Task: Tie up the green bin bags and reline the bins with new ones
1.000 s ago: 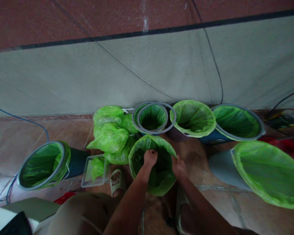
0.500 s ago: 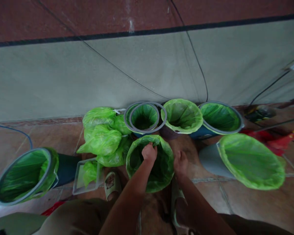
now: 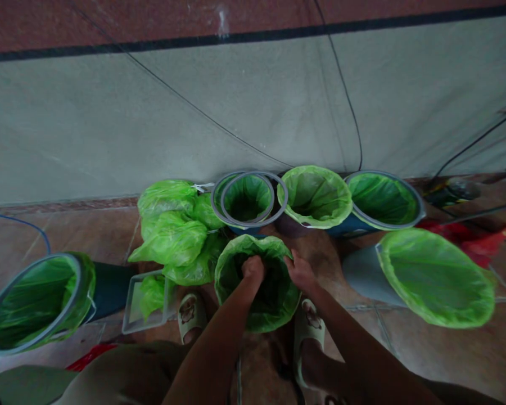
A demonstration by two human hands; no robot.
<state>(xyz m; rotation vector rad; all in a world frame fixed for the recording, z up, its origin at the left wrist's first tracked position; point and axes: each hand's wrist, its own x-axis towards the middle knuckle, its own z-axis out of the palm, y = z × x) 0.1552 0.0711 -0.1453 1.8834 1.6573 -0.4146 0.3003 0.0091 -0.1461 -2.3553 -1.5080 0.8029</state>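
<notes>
- Brown floor tiles (image 3: 425, 360) are bordered by a grey wall (image 3: 109, 129).
- Between the sandalled feet, a green-lined bin (image 3: 236, 270) is found.
- Its far rim is gripped by the left hand (image 3: 253, 269).
- Its right edge is pinched by the right hand (image 3: 300, 273).

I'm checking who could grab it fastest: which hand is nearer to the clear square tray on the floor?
Left. The left hand is inside the green-lined bin beside the clear square tray. The right hand is on the bin's far rim, away from the tray.
</notes>
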